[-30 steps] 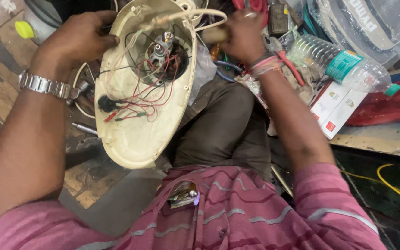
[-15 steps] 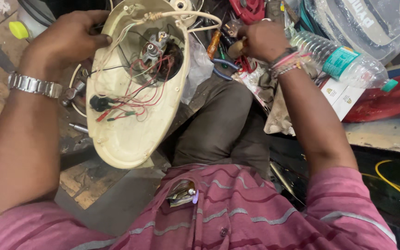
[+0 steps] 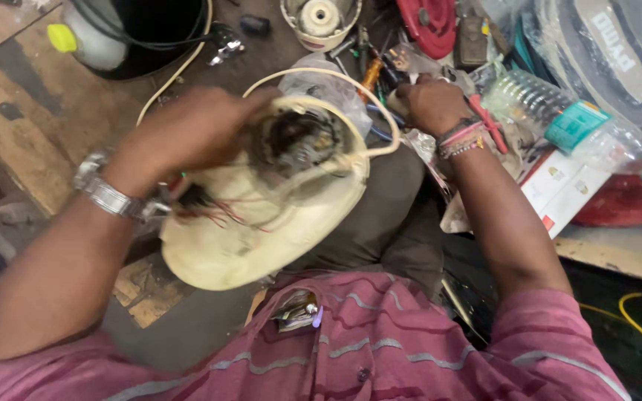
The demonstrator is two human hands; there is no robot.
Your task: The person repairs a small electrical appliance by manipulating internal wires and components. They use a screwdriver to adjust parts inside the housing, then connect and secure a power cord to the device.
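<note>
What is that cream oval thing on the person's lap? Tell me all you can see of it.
The cream shell looks like an opened plastic appliance housing, oval and dished, lying tilted across the lap. Inside sit a dark round motor-like part and thin red and dark wires, blurred. A cream cord loops over its top. The left hand grips its upper edge; the right hand is beside it, apart.
</note>
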